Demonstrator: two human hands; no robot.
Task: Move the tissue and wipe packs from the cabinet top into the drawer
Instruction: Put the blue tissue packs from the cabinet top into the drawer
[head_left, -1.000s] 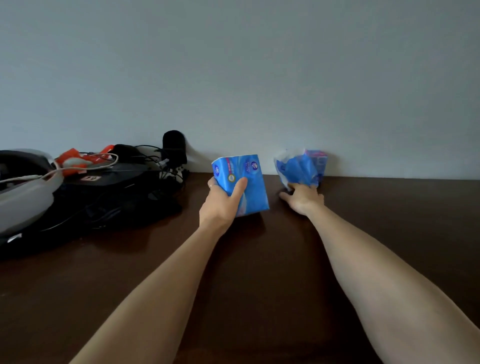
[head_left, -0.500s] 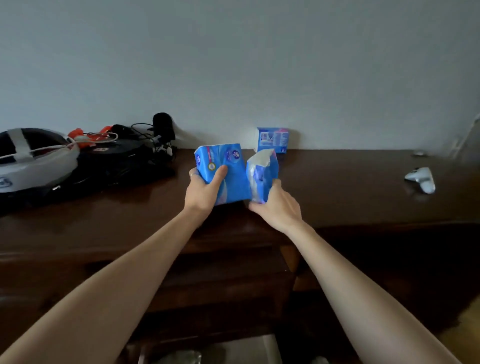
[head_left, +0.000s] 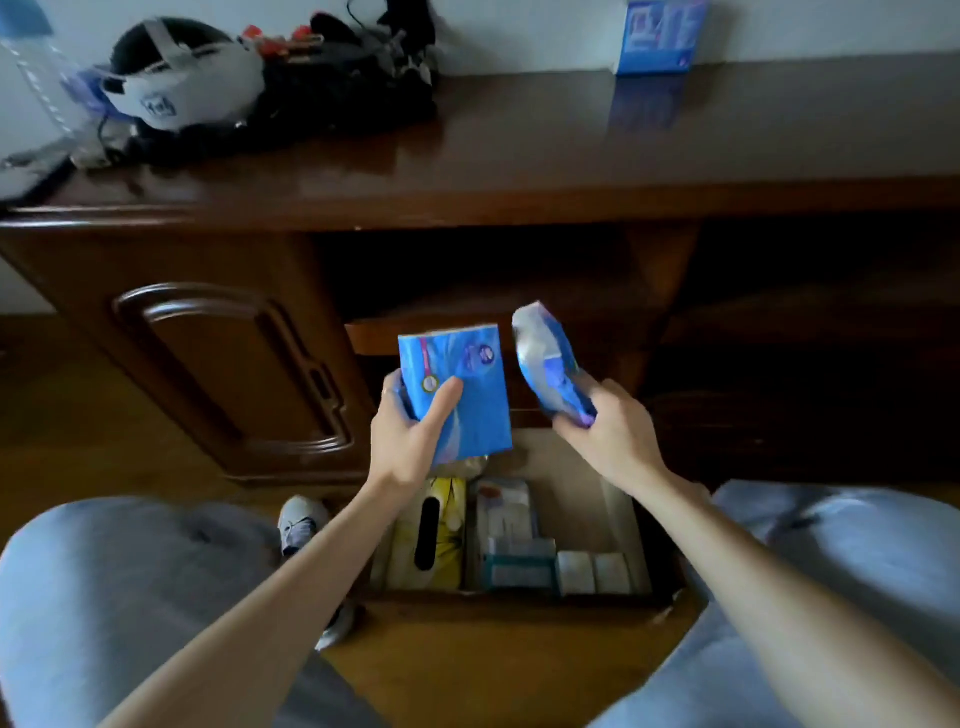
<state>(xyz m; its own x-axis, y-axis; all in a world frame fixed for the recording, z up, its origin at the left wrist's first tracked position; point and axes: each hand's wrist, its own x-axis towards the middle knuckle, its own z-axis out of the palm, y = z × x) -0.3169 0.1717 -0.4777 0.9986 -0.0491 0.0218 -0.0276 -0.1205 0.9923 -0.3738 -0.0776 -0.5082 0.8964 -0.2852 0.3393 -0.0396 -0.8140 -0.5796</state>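
While we crouched in front of the open drawer (head_left: 621, 512), our left hand (head_left: 410, 441) held a flat blue tissue pack (head_left: 460, 392) upright above it, thumb laid across the printed face and fingers curled round the left edge. Our right hand (head_left: 605, 434) pinched a second, crumpled blue pack (head_left: 548, 364) by its lower end, so its pale top leaned toward the cabinet. Both packs hung just apart from each other, over the back part of the drawer. Inside the drawer lay a yellow tissue box (head_left: 436, 530) at the left and small white and teal boxes (head_left: 519, 551) beside it. Another blue pack (head_left: 660, 34) stood on the cabinet top (head_left: 519, 150) against the wall, well apart from a headset (head_left: 182, 83) and dark tangled cables (head_left: 353, 88) at the left.
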